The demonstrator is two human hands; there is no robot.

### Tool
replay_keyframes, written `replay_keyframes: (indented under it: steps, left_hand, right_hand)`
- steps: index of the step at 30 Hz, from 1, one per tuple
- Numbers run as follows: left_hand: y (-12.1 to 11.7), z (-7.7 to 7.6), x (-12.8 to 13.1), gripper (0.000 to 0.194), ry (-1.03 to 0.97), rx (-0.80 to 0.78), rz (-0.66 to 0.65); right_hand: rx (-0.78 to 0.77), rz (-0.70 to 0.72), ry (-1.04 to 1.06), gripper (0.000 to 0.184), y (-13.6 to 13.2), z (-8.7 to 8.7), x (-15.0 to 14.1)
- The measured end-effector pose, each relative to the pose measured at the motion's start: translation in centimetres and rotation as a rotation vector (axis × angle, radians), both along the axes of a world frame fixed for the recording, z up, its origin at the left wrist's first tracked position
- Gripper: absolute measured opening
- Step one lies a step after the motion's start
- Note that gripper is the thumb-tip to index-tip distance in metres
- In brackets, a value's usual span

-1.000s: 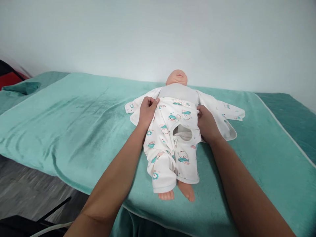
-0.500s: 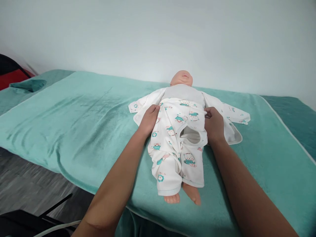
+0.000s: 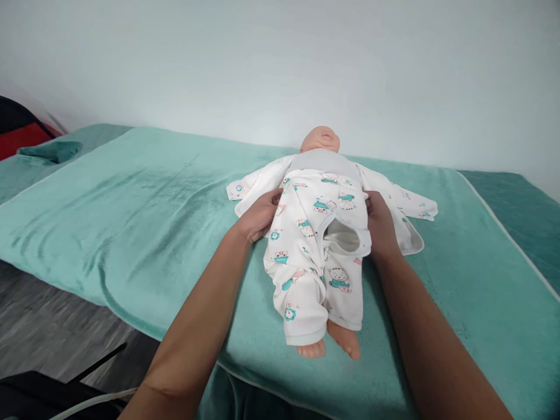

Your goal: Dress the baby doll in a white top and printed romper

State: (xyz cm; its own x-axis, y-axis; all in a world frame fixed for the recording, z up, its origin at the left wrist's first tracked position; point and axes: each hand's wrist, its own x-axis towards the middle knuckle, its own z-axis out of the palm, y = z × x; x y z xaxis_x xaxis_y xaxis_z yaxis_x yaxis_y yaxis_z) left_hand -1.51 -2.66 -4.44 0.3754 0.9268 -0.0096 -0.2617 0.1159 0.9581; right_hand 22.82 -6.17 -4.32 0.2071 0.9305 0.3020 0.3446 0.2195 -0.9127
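A baby doll lies on its back, head at the far side and bare feet towards me. White printed baby trousers cover its legs and belly, with an oval opening at the crotch. The waistband lies over a grey-white layer on the torso. My left hand is closed on the trousers' left side near the waist, its fingertips partly hidden behind the cloth. On the opposite side my right hand grips the trousers, its fingers mostly hidden. A white long-sleeved baby top spreads open beneath the doll, both sleeves stretched outward.
A green plush cover lies over the bed, with wrinkles on the left. Behind it stands a pale wall. A red and black item is at the far left, and a dark object with a pale cable at the lower left.
My left hand has turned and its fingers have gone further behind the trousers' side. The trousers and the doll's feet have shifted slightly to the right; the waistband sits slightly higher.
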Motion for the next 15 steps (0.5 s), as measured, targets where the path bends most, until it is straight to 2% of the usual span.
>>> replay_keyframes:
  steps: [9,15]
  left_hand:
    - [0.63,-0.64,0.24,0.04,0.113,0.035,0.094]
    - [0.73,-0.5,0.38,0.039,0.041,0.018,0.009]
  right_hand:
    - [-0.026,0.017,0.059,0.025,0.37,0.07,-0.08]
    - [-0.023,0.032,0.168,0.024,0.61,-0.13,-0.17]
